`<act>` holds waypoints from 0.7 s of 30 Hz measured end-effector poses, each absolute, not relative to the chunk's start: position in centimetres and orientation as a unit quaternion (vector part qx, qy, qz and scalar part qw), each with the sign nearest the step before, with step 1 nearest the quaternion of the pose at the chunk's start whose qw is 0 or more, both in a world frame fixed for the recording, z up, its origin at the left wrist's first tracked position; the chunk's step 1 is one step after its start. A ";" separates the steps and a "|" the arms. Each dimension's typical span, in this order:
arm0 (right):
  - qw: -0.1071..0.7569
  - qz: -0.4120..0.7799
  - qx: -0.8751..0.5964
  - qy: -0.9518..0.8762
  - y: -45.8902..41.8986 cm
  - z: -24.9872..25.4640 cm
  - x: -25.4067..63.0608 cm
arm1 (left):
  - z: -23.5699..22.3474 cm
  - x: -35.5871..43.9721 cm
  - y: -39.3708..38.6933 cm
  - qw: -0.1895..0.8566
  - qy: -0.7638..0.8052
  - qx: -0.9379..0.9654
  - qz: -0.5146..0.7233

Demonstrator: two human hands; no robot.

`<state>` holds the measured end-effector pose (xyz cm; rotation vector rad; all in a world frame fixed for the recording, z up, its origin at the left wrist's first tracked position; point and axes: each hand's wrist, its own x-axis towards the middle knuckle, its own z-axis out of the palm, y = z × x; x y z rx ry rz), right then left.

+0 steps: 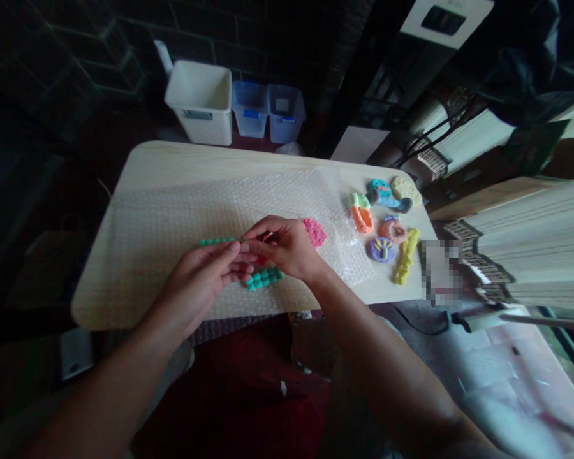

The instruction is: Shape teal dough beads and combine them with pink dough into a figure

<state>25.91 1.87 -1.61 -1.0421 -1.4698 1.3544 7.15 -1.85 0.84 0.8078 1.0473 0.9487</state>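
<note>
My left hand [205,268] and my right hand [287,245] meet over the table, fingertips pressed together. Between them the fingers hide whatever they hold; only a bit of dark red shows below my right hand's fingers. Under the hands lie teal, bumpy clay-like pieces: one strip [264,278] shows in front of the fingers, another edge [215,241] behind my left hand. A pink, knobbly lump [314,233] lies just right of my right hand, partly covered by it.
Bubble wrap [172,217] covers much of the pale wooden table [148,159]. At the right end sit several coloured clay-like shapes, among them an orange and green one [362,218], a purple disc [381,250] and a yellow stick [406,256]. Beyond the table stands a white bin [203,121].
</note>
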 end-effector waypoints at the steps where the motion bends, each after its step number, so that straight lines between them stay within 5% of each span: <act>1: 0.432 0.523 -0.414 -0.607 1.8 -1.4 25.9 | 0.6 7.0 -1.8 0.710 0.453 0.342 0.416; 14: 0.438 0.611 -0.389 -0.533 1.1 -0.1 25.4 | 0.8 6.5 0.2 0.694 0.430 0.352 0.458; 21: 0.501 0.560 -0.445 -0.486 1.5 0.2 26.1 | 1.4 5.1 0.1 0.670 0.454 0.345 0.476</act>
